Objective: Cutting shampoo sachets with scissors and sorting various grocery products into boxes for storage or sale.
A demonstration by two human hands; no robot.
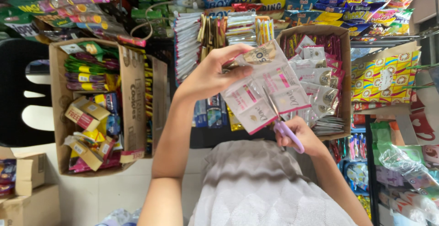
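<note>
My left hand [215, 72] pinches the top of a sheet of joined white and pink sachets [265, 88], holding it up in the middle of the view. My right hand [304, 137] grips purple-handled scissors [282, 123], whose blades reach up into the sheet between two rows of sachets. Just behind the sheet, a cardboard box [345, 70] holds several more of the same sachets.
Another cardboard box [132, 93] at the left holds assorted packets and small cartons. Shelves of hanging snack and sachet packs [238, 6] fill the back. A black plastic chair [18, 93] stands far left. More small boxes [29, 175] sit bottom left, and bagged goods [402, 162] lie right.
</note>
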